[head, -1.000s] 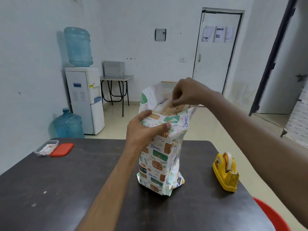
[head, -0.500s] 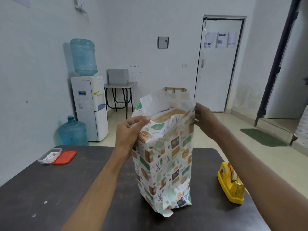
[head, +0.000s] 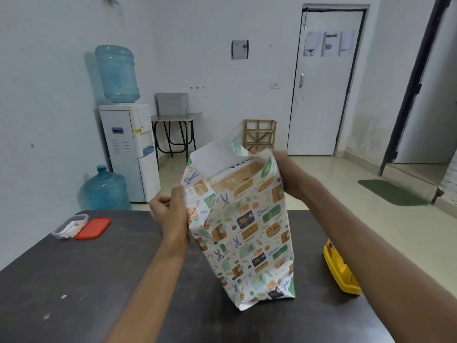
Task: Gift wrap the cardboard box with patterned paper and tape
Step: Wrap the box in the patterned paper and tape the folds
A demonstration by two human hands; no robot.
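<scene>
Two hands on patterned paper round my upright cardboard box, left hand pinching the paper's left fold, right hand gripping its top edge.

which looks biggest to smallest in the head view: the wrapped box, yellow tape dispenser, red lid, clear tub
1. Cardboard box in patterned wrapping paper
2. Yellow plastic tape dispenser, nearer the camera and partly hidden
3. Flat red plastic lid and clear plastic tub: look alike, unranked

White walls, pale floor; water dispenser left, small table beside; white door, green mat right.
</scene>
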